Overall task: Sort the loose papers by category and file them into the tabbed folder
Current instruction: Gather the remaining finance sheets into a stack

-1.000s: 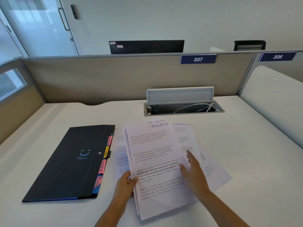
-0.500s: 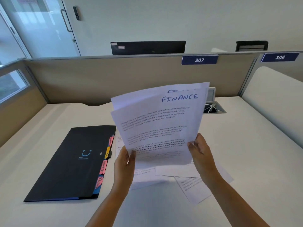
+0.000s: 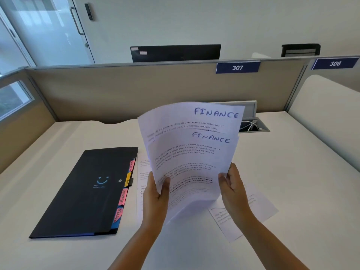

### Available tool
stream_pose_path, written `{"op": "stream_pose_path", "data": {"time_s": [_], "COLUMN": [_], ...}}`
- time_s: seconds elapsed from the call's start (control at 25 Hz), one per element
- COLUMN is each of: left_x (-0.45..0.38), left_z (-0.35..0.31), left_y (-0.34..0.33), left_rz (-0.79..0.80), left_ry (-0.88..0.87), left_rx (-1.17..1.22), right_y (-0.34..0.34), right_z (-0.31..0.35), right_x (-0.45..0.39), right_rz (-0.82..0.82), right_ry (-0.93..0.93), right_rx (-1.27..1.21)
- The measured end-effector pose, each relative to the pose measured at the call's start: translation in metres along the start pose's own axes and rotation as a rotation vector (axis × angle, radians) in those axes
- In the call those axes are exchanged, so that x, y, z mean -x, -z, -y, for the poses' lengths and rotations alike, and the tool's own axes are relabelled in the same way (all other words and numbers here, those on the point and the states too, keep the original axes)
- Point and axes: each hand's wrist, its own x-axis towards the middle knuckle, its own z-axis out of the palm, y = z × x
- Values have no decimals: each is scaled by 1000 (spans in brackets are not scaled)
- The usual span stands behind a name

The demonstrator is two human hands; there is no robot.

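Observation:
I hold a small stack of white sheets headed FINANCE (image 3: 191, 152) upright above the desk. My left hand (image 3: 155, 197) grips its lower left edge and my right hand (image 3: 231, 188) grips its lower right edge. Two handwritten FINANCE headings show, one sheet offset above the other. The black tabbed folder (image 3: 85, 193) lies shut on the desk to the left, with coloured tabs along its right edge reading Finance, HR, Admin and one more. More loose papers (image 3: 253, 209) lie flat on the desk under and beside my hands.
A beige partition (image 3: 136, 90) with plates 307 and 306 closes off the back of the white desk (image 3: 292, 172). An open cable tray (image 3: 253, 125) with white wires sits behind the held sheets. A white side panel rises at the right.
Both hands lifted the FINANCE sheets off the desk and stood them upright. Since half a second ago the sheets have slipped apart, so a second heading shows.

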Motion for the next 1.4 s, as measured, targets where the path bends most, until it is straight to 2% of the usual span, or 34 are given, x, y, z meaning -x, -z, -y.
{"op": "stream_pose_path", "data": {"time_s": [0.2,0.44,0.52,0.64,0.72,0.92,1.2,1.4], "left_x": [2,-5,-11,-16,-15,-15,-19,-18], "left_z": [11,46,57,74,85,99,102,104], "left_y": [4,12,20,32,37,40,43,42], "left_rz": [-60,46,13,-57,-63,30,54,34], "left_ry": [-11,200,293,425,529,739,754,743], "left_rx": [-11,-100,-39,-82,-148,-148,-127,-146], "right_y": [1,2,7,27,41,49,28,33], "right_z": [-28,-45,-47,-67,-78,-82,-84,-86], "right_x": [6,15,11,-5,-12,-20,-34,-46], "right_rz": [27,126,57,-112,-108,-68,34,90], "right_ry": [-119,-143,-150,-379,-523,-539,-572,-712], "right_rx": [-22,-18,123,386,576,952,1190,992]}}
